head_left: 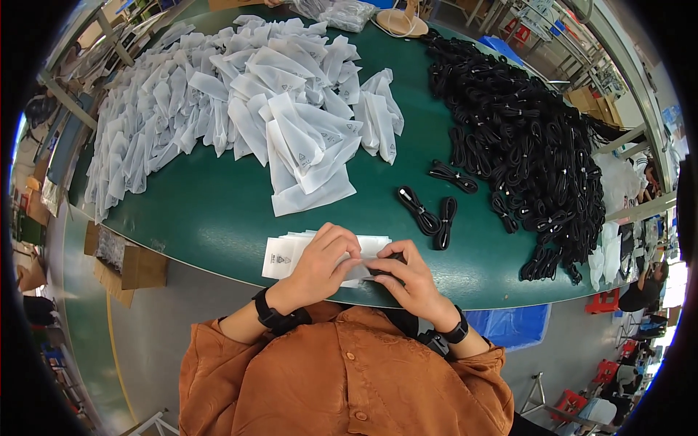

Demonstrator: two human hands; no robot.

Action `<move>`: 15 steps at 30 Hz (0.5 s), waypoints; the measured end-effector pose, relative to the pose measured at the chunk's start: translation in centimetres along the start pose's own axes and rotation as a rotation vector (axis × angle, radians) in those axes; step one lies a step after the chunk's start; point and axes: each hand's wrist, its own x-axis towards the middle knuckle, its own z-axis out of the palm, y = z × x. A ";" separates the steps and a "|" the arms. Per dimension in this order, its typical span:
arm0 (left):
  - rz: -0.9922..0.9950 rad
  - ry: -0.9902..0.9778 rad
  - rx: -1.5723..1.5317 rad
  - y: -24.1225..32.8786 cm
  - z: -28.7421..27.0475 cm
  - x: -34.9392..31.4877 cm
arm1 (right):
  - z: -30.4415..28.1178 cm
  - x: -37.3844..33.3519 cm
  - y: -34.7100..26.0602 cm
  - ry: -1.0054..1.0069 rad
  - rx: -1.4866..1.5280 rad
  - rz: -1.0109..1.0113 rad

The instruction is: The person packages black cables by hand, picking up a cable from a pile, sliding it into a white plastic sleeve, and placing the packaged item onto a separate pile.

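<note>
Where the right hand [411, 279] curls, a black cable [379, 272] lies inside.

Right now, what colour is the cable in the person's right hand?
The cable in the right hand is black, seen best in the head view.

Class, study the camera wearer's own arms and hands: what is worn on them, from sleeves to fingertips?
The left hand and right hand are ungloved. Each wrist has a black band: the left band and right band both have dark, buckle-like parts. The loose, rust-orange sleeves show a faint tonal pattern and stop short of the wrists.
</note>
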 end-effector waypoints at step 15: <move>-0.243 0.348 -0.700 -1.1 -8.2 7.9 | -3.4 2.8 2.6 0.371 -0.496 0.047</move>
